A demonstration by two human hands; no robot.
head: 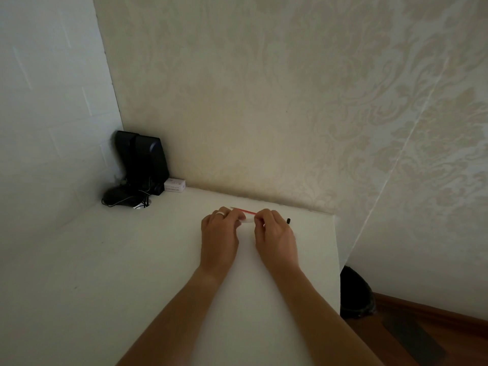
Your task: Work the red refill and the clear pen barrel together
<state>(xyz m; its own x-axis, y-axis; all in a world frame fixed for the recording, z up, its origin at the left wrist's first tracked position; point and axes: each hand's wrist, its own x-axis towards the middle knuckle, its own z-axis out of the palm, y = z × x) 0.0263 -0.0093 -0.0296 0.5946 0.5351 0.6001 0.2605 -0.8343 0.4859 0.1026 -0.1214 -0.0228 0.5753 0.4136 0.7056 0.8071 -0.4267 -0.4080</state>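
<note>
Two hands on one small white piece, far edge of the worktop.

I see my left hand (220, 228) and right hand (274, 231) each pinching an end of the small white piece (247, 221), held just above the white worktop (132, 260), with a red pen (244, 210) lying just behind it and a black pen tip (288, 221) beside the right hand. Judged from here, an even, light pull from both pinches should keep the piece level and unbent.
</note>
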